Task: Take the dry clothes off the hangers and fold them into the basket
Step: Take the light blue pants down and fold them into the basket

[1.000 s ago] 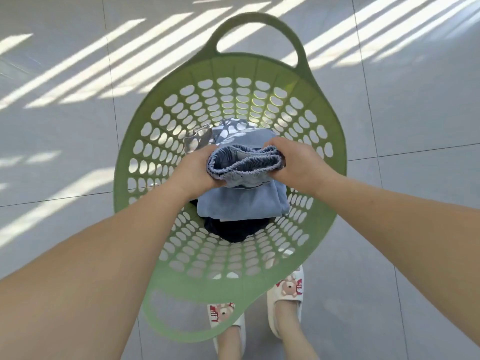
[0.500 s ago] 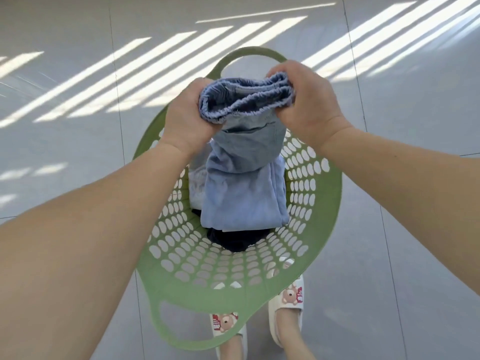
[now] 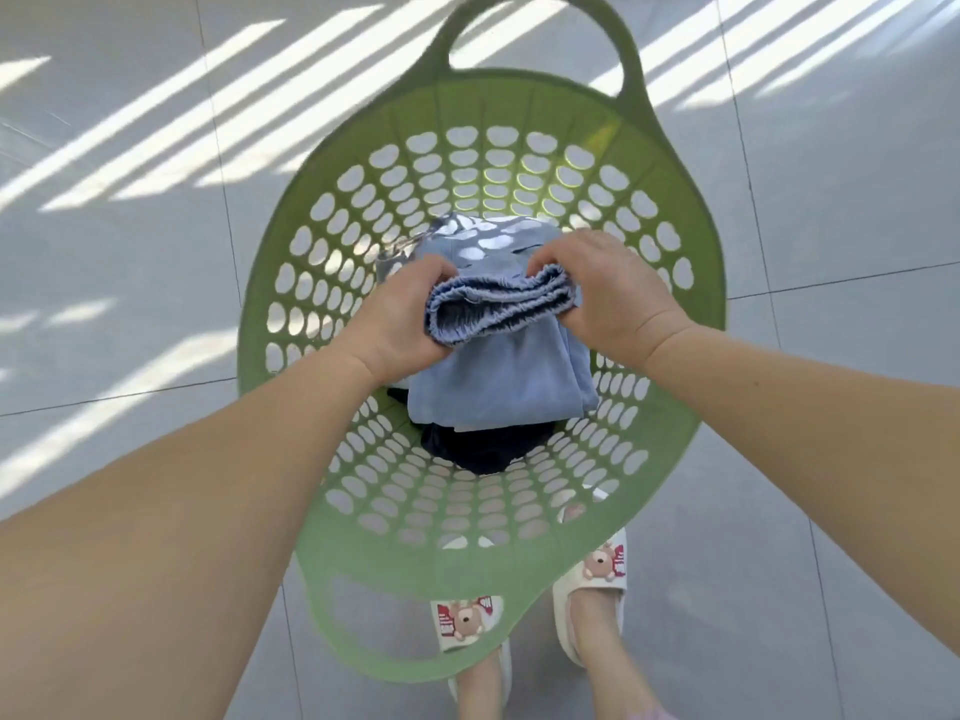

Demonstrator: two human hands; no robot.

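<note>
One view only, from the person's head, aimed steeply down past both forearms; the wide lens bows the edges. The basket (image 3: 483, 532) fills the middle, close below, with the slippers (image 3: 589, 600) and tiled floor (image 3: 130, 304) beneath

Inside the basket (image 3: 291, 314), the folded trousers (image 3: 498, 387) are lying on other clothes (image 3: 485, 449), both hands flanking their waistband (image 3: 498, 301).

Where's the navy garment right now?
Head view: the navy garment lies at the bottom of the basket, just below centre, under the blue shorts that both hands hold.
</note>
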